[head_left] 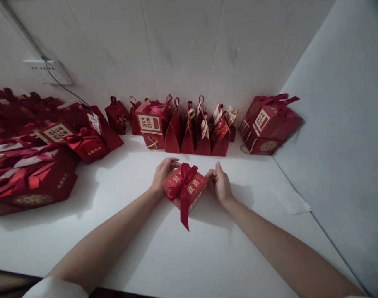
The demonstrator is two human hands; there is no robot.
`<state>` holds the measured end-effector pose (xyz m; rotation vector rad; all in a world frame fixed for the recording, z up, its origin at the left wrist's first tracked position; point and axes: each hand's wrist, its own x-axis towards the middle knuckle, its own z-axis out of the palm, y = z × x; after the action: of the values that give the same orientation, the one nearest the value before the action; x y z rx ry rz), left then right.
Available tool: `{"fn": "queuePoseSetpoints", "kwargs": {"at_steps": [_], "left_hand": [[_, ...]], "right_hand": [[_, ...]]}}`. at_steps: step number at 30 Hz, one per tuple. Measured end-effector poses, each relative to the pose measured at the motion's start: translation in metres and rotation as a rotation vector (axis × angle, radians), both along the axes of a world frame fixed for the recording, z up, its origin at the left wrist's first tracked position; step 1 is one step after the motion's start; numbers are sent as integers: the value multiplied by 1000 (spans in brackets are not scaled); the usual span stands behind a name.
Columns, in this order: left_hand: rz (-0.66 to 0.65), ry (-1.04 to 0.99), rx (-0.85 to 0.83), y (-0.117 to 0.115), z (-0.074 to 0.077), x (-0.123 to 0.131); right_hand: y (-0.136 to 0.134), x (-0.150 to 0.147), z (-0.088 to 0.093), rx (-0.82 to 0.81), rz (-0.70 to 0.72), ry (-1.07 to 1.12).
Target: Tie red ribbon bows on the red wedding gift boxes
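Observation:
A small red gift box (172,182) with gold-white characters on its lid and a dark red ribbon bow (186,176) sits in front of me at the middle of the white table. One ribbon tail hangs down its near side. My left hand (164,176) is closed against the box's left side, its fingers reaching round the far edge. At the right corner, the curled fingers of my right hand (220,184) touch the box, while the thumb points up, off it. Part of my left palm is hidden behind the box.
Several peaked red boxes (173,138) with loops stand along the tiled wall, beside a taller box (151,124). At the right stands a large red box (269,128); more ribboned boxes (52,182) crowd the left. A clear sheet (292,200) lies near the right panel.

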<state>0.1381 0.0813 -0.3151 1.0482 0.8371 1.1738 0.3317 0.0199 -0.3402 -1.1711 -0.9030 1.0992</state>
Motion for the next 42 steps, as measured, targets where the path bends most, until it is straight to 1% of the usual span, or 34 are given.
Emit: {"fn": "queuePoseSetpoints", "kwargs": {"at_steps": [2, 5, 7, 9, 12, 15, 18, 20, 22, 25, 27, 29, 31, 34, 36, 38, 39, 40, 42], "left_hand": [[-81, -76, -18, -1, 0, 1], [-242, -191, -22, 2, -1, 0], [-276, -171, -21, 6, 0, -3], [-288, -78, -52, 11, 4, -9], [-356, 113, -49, 12, 19, -21], [-441, 309, 58, 1, 42, -28], [-600, 469, 73, -13, 63, -30], [-700, 546, 37, -18, 72, -31], [-736, 601, 14, -17, 77, -33], [-709, 644, 26, -11, 79, -40], [-696, 659, 31, -5, 80, -46], [-652, 662, 47, 0, 80, -53], [-585, 645, 102, 4, 81, -61], [-483, 627, 228, 11, 84, -74], [-374, 660, 283, 13, 89, -80], [-257, 706, 317, 11, 96, -83], [-225, 726, 332, 8, 101, -83], [-221, 749, 348, 4, 107, -81], [-269, 832, 373, -7, 116, -74]], "right_hand": [[-1, -2, 0, 14, -7, 19], [-2, -5, 1, 106, -16, 60], [-2, -6, 3, 166, 12, 77], [-4, -6, 5, 186, 74, 77], [-7, -8, 10, 192, 183, 86], [-11, -10, 14, 224, 276, 110], [-14, -12, 16, 220, 358, 158], [-15, -12, 16, 185, 391, 227], [-15, -12, 16, 148, 421, 304], [-16, -12, 18, 111, 476, 383], [-16, -12, 19, 104, 511, 393], [-15, -11, 19, 114, 520, 375], [-13, -10, 17, 129, 481, 358], [-8, -7, 14, 112, 387, 337], [-5, -6, 12, 87, 342, 325], [-5, -6, 12, 64, 322, 330], [-4, -6, 12, 53, 319, 340], [-4, -6, 12, 44, 321, 352], [-4, -6, 12, 37, 328, 375]]}}
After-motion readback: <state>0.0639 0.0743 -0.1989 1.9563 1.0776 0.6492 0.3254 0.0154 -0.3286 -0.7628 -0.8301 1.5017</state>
